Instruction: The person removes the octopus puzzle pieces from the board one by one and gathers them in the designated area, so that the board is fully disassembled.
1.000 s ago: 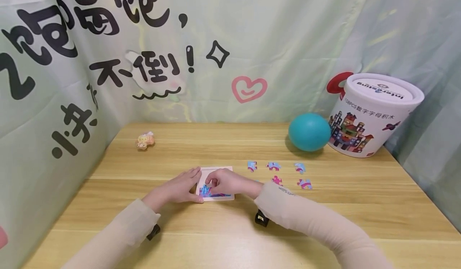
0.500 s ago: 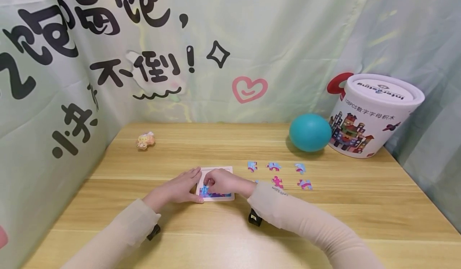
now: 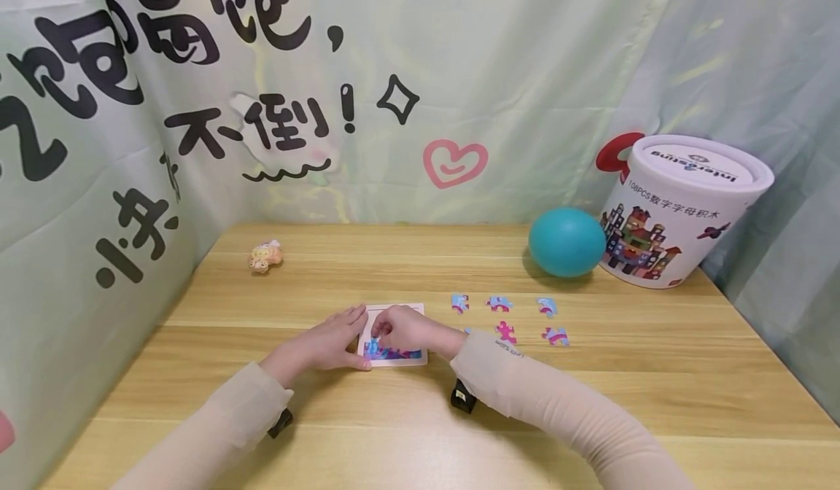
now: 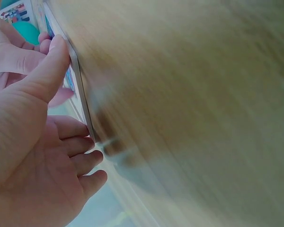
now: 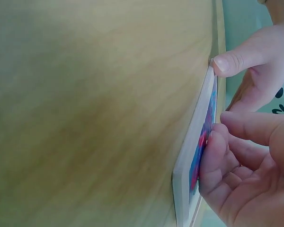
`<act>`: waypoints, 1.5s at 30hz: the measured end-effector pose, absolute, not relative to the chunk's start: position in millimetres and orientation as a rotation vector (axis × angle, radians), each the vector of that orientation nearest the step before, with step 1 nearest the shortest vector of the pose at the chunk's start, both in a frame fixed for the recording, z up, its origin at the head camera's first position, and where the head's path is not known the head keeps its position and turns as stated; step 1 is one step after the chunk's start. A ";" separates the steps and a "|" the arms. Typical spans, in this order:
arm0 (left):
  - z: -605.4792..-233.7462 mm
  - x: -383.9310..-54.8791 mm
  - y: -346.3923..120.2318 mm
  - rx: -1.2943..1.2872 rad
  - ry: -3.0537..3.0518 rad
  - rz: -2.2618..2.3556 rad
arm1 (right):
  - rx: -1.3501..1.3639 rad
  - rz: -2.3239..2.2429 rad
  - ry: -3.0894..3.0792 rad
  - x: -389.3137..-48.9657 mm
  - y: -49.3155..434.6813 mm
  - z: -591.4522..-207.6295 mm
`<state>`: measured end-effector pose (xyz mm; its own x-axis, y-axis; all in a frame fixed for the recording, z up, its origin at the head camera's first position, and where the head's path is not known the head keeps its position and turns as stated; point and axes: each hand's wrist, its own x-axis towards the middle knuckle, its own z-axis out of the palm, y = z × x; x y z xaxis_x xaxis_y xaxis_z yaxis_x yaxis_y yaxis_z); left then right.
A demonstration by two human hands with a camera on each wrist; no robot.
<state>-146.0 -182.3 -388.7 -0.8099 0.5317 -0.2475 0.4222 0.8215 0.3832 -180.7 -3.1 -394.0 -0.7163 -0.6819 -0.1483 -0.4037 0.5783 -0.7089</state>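
A small jigsaw board with a pale frame (image 3: 416, 306) lies flat on the table, blue, purple and pink puzzle pieces (image 3: 402, 356) filling its near part. My left hand (image 3: 331, 340) rests along its left side, fingers extended at the far left corner and thumb at the near left corner. Over the board, my right hand (image 3: 407, 329) has curled fingers, thumb and fingertips close together at a light-blue puzzle piece (image 3: 372, 347) on the left. In the right wrist view those fingertips (image 5: 217, 135) sit right at the picture surface; the hand mostly hides the piece it pinches.
Several loose puzzle pieces (image 3: 500, 303) lie in two rows right of the board, one partly behind the right sleeve. Further back are a teal ball (image 3: 567, 242) and a white block bucket (image 3: 682, 213). A small figurine (image 3: 265, 257) stands back left; a printed curtain (image 3: 538, 74) encloses the table.
My right hand and forearm have shifted slightly left over the board, the fingers curling closer to the surface. My left hand stays in place on the board's edge.
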 end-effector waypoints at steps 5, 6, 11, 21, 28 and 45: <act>-389.2 -146.3 -183.2 0.726 2.662 0.446 | -0.855 -0.956 2.386 -181.5 -3.7 -394.7; -389.5 -146.6 -183.5 0.730 2.663 0.447 | -0.851 -0.968 2.381 -181.8 -3.7 -394.9; -390.1 -147.4 -183.6 0.746 2.663 0.457 | -0.820 -1.049 2.339 -181.2 -3.3 -395.4; -389.7 -148.5 -183.7 0.751 2.663 0.451 | -0.792 -1.075 2.337 -180.4 -1.0 -392.8; -390.2 -149.0 -184.0 0.768 2.667 0.450 | -0.818 -1.048 2.346 -180.2 0.5 -391.8; -389.6 -147.7 -183.2 0.753 2.672 0.411 | -0.760 -1.298 2.183 -176.8 41.8 -378.1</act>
<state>-147.7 -183.2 -389.6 -0.8044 0.5448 -0.2368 0.4487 0.8184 0.3590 -176.8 41.8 -378.1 -0.7275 -0.6749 -0.1234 -0.2138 0.3939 -0.8940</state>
